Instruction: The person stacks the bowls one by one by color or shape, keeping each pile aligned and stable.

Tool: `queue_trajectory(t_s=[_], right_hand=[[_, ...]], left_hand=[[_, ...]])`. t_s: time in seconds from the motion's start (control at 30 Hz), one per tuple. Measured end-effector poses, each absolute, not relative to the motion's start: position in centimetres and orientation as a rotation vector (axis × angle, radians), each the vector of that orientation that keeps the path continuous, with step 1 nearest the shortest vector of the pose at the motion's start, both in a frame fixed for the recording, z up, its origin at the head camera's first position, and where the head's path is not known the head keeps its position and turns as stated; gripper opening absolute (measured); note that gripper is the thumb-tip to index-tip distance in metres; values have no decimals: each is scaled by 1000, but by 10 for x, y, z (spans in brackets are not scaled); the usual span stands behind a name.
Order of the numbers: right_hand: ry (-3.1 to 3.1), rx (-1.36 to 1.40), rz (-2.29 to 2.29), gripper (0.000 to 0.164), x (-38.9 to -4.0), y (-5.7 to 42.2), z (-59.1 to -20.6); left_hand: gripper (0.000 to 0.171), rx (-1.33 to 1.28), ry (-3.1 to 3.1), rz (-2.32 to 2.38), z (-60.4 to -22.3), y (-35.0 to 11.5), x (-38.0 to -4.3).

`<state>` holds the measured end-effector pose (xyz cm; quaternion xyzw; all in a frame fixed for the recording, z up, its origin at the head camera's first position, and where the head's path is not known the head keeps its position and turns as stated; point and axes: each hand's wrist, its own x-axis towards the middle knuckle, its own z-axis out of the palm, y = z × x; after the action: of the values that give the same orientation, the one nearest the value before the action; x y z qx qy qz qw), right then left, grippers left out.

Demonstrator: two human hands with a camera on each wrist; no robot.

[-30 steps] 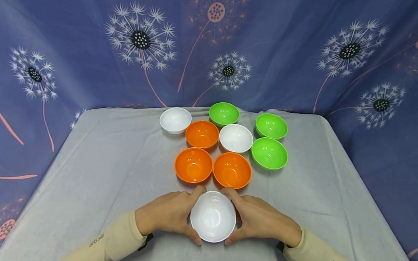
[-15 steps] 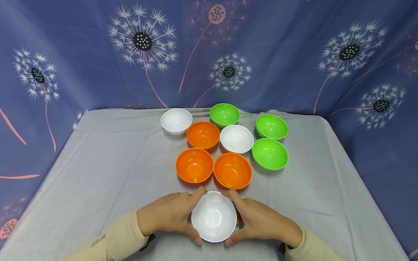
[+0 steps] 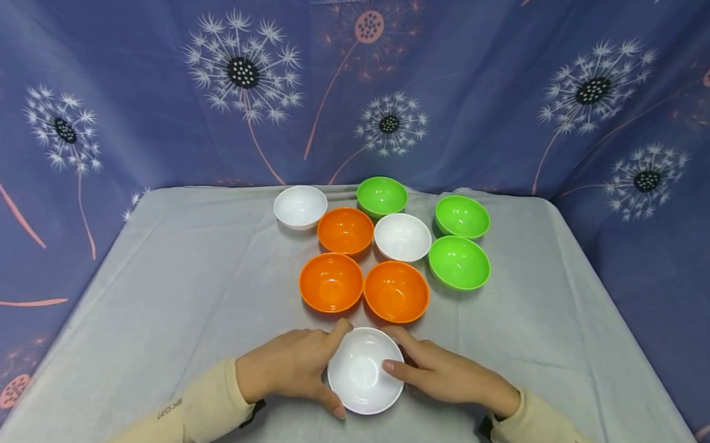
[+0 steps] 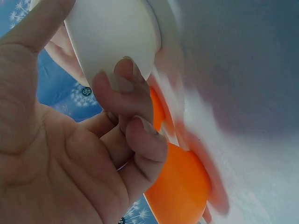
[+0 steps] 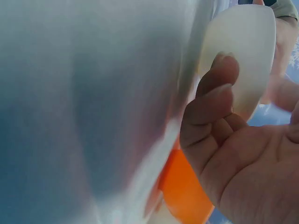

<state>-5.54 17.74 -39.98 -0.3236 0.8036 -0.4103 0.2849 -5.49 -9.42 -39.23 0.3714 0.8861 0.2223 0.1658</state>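
A white bowl (image 3: 361, 380) sits upright near the front of the table, between both hands. My left hand (image 3: 292, 364) holds its left side, thumb at the near rim and index finger at the far rim. The left wrist view has the curled fingers (image 4: 140, 135) against the outer wall of the white bowl (image 4: 112, 32). On the right, my right hand (image 3: 443, 371) has its thumb over the rim above the inside, with the other fingers outside. In the right wrist view, curled fingers (image 5: 210, 102) lie by the white bowl's wall (image 5: 243, 51), and the thumb is blurred.
Just beyond stand two orange bowls (image 3: 331, 283) side by side, with another orange bowl (image 3: 345, 231) behind. Two white bowls (image 3: 402, 237) and three green bowls (image 3: 459, 262) stand farther back. A grey cloth (image 3: 210, 274) covers the table; a blue dandelion curtain (image 3: 457, 67) hangs behind.
My right thumb has moved from the near outer side of the white bowl to over its rim, and the right hand has shifted slightly right. The left hand keeps its hold.
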Motion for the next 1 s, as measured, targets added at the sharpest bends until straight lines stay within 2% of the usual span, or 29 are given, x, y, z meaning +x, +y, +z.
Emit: queue_trajectory(t_s=[0.13,0.77,0.87,1.0], right_hand=[[2064,-816,-1177,41,-56,177,-399],[1836,-609,-1295,43,-60,182,-410],[1832,-615,-1306,42,-60,181,-410],[1826,-620,-1321,42,-60,181,-411]], left_hand=[[95,1057,2524,640,-393,-94,-54],[96,1087,2510,658,-394,-95,-55],[102,1099,2535,618,-393,-95,-54],[122,1114,2590,499,-386,-96,-51]])
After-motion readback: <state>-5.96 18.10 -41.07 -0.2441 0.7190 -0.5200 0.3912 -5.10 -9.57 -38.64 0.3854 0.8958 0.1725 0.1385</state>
